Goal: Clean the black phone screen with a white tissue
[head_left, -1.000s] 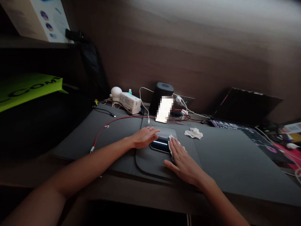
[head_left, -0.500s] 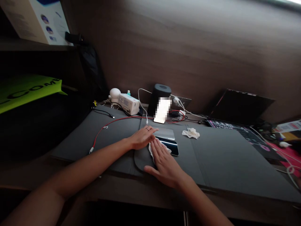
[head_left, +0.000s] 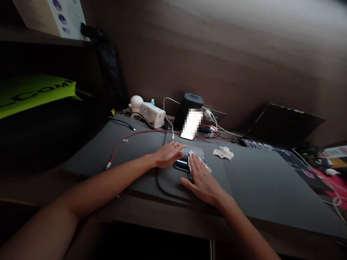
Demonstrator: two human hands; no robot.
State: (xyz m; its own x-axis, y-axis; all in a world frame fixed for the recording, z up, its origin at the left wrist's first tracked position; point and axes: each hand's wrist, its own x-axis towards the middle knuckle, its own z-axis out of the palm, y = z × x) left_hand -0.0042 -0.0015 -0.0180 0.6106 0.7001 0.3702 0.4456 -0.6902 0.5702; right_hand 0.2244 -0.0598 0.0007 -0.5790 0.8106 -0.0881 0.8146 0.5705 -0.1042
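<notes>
A smartphone lies flat on a rounded dark grey pad, with a bright streak of reflection on its dark screen. My right hand lies flat over its right part, fingers together and thumb spread. Under those fingers a crumpled white tissue is pressed against the screen. My left hand, with a ring on one finger, rests at the phone's upper left; its fingers stretch to the right and nothing shows in its grasp. Behind the phone lies a flat grey rectangular item, partly covered by the hands.
Another crumpled tissue sits on the grey desk mat. A red cable curves across the left side. At the back stand a small box, a dark cylinder and a lit, blurred-out screen. An open laptop is at right.
My right hand has slid to the right with the tissue, uncovering the phone's left part and covering its right. My left hand stays near the phone's left end. The camera view has shifted slightly.
</notes>
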